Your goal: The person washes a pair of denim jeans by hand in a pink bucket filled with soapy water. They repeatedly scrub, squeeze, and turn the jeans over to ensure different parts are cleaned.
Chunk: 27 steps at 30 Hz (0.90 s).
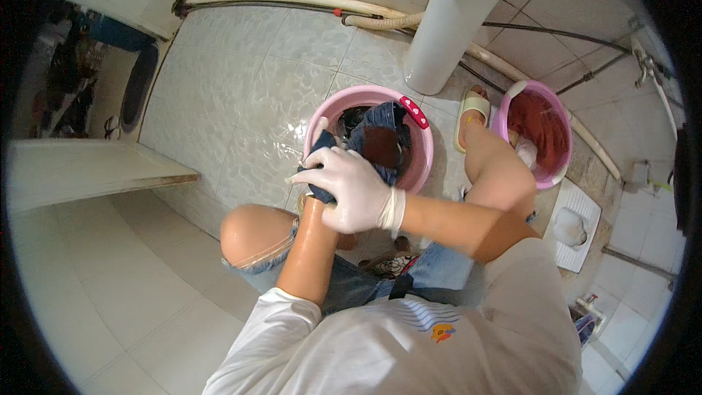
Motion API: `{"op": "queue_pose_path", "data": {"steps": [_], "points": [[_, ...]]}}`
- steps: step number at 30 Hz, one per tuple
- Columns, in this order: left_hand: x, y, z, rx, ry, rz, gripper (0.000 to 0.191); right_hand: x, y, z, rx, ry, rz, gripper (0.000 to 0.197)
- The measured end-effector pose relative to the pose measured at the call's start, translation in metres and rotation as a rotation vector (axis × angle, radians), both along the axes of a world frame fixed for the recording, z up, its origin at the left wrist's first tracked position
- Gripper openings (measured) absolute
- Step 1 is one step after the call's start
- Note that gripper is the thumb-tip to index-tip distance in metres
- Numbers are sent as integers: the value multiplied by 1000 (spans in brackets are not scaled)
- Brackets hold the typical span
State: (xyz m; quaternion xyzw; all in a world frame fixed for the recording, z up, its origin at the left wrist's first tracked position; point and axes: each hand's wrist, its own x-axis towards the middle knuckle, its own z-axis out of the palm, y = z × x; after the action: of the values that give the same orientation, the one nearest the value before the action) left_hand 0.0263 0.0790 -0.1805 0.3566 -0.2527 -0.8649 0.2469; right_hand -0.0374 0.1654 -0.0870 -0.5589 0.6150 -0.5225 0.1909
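My right hand [351, 189], in a whitish rubber glove, curls its fingers over a wet dark blue cloth [324, 191]. Beneath it, my left hand [313, 206] is mostly hidden by the cloth and the glove; only the wet bare wrist shows plainly, so its grip cannot be told. Both hands are at the near left rim of a pink plastic basin [425, 162] with a heart-patterned handle. Inside the basin lie blue denim [378, 116], a dark brown piece [381, 146] and other dark, wet fabric.
A second pink basin [567, 145] holds reddish-brown cloth [540, 126] and something whitish. Beside it is my slippered foot [473, 115]. A thick white pipe [444, 38] stands behind the basins on wet floor tiles [263, 99]. A squat toilet [578, 203] is at right, an open door [98, 170] at left.
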Motion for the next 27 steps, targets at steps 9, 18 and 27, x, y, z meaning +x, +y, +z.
{"op": "queue_pose_path", "data": {"steps": [9,18,27], "points": [[-27,19,-12,91,208,-24,33,-22,-31,-31,83,194,-517,26],[-52,51,-24,262,-117,-54,28,-58,-19,-54,213,368,-676,29],[-47,49,10,264,-23,-159,27,-97,-7,-72,191,140,-715,31]]}}
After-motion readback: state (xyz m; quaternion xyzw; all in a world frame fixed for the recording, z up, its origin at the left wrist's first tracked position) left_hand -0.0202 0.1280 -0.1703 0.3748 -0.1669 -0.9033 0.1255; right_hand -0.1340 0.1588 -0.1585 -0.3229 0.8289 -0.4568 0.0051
